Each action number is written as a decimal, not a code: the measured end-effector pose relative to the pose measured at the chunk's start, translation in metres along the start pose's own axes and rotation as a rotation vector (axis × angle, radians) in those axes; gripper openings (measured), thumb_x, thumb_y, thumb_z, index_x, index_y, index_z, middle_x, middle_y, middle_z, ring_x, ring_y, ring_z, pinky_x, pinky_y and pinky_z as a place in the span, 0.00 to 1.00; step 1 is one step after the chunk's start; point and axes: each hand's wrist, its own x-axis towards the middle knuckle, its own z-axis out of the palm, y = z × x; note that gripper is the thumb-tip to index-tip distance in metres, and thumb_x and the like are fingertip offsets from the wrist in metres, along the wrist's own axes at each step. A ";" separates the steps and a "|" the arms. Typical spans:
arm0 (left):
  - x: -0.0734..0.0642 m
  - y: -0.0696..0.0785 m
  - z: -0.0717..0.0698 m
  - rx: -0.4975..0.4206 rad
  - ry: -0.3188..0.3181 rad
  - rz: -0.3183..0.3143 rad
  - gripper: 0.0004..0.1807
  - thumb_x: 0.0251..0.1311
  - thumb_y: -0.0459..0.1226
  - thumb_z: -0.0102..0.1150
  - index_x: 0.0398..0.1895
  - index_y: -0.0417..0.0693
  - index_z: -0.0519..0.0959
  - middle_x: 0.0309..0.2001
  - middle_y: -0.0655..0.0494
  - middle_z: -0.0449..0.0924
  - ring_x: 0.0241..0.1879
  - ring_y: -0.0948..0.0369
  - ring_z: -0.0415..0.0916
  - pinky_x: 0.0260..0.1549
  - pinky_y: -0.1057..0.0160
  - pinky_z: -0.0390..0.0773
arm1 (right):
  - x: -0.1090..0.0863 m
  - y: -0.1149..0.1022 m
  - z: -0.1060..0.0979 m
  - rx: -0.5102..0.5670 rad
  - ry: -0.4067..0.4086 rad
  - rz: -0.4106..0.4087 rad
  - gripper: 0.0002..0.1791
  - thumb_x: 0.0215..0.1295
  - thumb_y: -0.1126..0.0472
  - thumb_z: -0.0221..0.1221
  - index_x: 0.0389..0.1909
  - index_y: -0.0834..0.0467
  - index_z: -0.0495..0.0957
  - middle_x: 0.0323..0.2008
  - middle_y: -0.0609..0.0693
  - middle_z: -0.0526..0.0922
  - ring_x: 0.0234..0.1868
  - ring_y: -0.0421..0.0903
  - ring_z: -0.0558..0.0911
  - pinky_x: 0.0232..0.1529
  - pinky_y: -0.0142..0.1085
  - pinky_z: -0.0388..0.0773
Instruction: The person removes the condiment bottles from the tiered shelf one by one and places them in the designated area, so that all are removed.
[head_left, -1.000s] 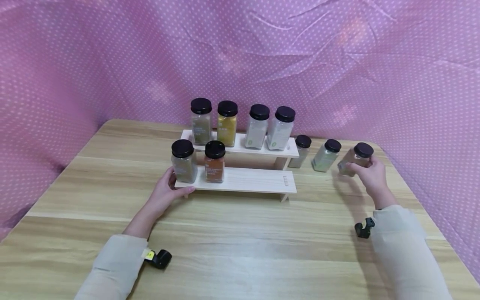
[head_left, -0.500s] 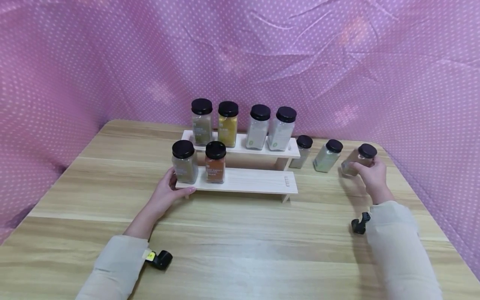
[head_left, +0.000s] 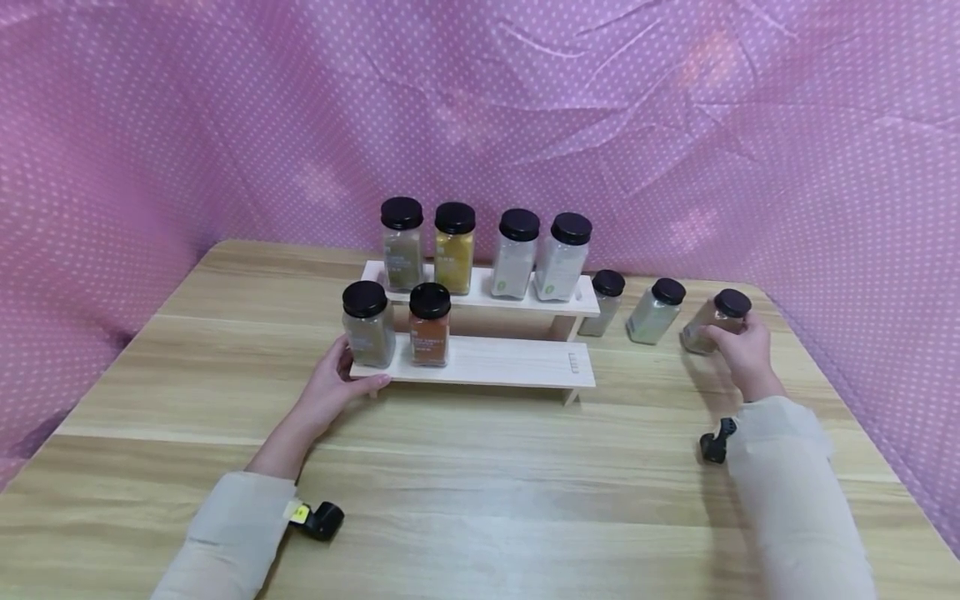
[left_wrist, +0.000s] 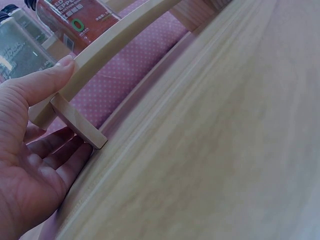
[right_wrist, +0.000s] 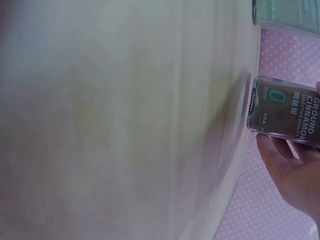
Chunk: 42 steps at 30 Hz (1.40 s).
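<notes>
My left hand (head_left: 341, 387) grips the left end of a two-tier wooden spice rack (head_left: 510, 360). In the left wrist view its thumb lies on the lower shelf's edge, with the fingers by the rack's leg (left_wrist: 80, 122). On that shelf stand a grey-brown spice jar (head_left: 369, 333) and a red pepper jar (head_left: 430, 333). Far to the right, my right hand (head_left: 746, 354) holds a ground cinnamon jar (right_wrist: 285, 110) between thumb and fingers. The jar is upright at the tabletop; whether its base touches the wood I cannot tell.
The upper shelf bears a grey-brown jar (head_left: 402, 254), a yellow jar (head_left: 454, 258) and two white-powder jars, one of them the right-hand jar (head_left: 561, 267). Right of the rack, a greyish jar (head_left: 602, 308) and a pale green jar (head_left: 655, 317) stand on the table (head_left: 480, 500). Pink dotted cloth (head_left: 480, 108) hangs behind.
The right hand and the cinnamon jar have shifted slightly right, while the right forearm has swung a little left. My left hand and the rack look almost unmoved.
</notes>
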 end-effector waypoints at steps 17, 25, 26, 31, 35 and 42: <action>-0.001 0.001 0.000 0.016 -0.002 -0.010 0.47 0.45 0.37 0.64 0.65 0.44 0.45 0.62 0.42 0.51 0.60 0.53 0.48 0.57 0.55 0.50 | 0.003 0.000 0.002 -0.024 -0.007 0.013 0.21 0.48 0.67 0.61 0.44 0.50 0.68 0.35 0.43 0.71 0.35 0.36 0.70 0.28 0.20 0.69; 0.000 -0.002 0.000 0.019 0.005 -0.005 0.47 0.44 0.36 0.64 0.64 0.42 0.46 0.61 0.41 0.52 0.60 0.53 0.48 0.58 0.56 0.48 | -0.003 -0.012 -0.001 -0.091 -0.050 0.056 0.19 0.47 0.60 0.63 0.38 0.45 0.65 0.33 0.40 0.70 0.31 0.33 0.70 0.25 0.22 0.70; 0.000 -0.002 -0.001 0.019 0.006 -0.003 0.47 0.44 0.36 0.64 0.64 0.42 0.46 0.61 0.41 0.52 0.60 0.53 0.48 0.58 0.56 0.48 | -0.005 -0.016 -0.002 -0.101 -0.056 0.065 0.20 0.46 0.59 0.64 0.38 0.46 0.65 0.33 0.41 0.70 0.29 0.33 0.70 0.25 0.22 0.70; 0.000 -0.001 0.001 0.005 -0.004 0.002 0.47 0.44 0.36 0.64 0.64 0.42 0.46 0.62 0.43 0.51 0.61 0.53 0.47 0.58 0.56 0.47 | -0.012 -0.023 -0.009 -0.114 -0.101 0.152 0.40 0.46 0.55 0.65 0.60 0.53 0.56 0.51 0.53 0.66 0.39 0.42 0.72 0.31 0.23 0.70; 0.001 -0.001 0.001 0.003 -0.005 0.003 0.47 0.44 0.37 0.65 0.65 0.43 0.46 0.62 0.43 0.51 0.61 0.53 0.48 0.58 0.56 0.47 | -0.012 -0.016 -0.018 -0.064 -0.147 0.194 0.54 0.44 0.51 0.65 0.66 0.52 0.39 0.64 0.59 0.46 0.60 0.53 0.54 0.52 0.37 0.63; -0.001 0.000 -0.001 0.028 -0.001 0.002 0.48 0.44 0.38 0.65 0.65 0.44 0.45 0.62 0.42 0.50 0.61 0.52 0.47 0.58 0.55 0.47 | -0.011 -0.012 -0.025 -0.063 -0.159 0.204 0.61 0.39 0.46 0.66 0.66 0.50 0.33 0.65 0.59 0.40 0.62 0.57 0.47 0.57 0.51 0.51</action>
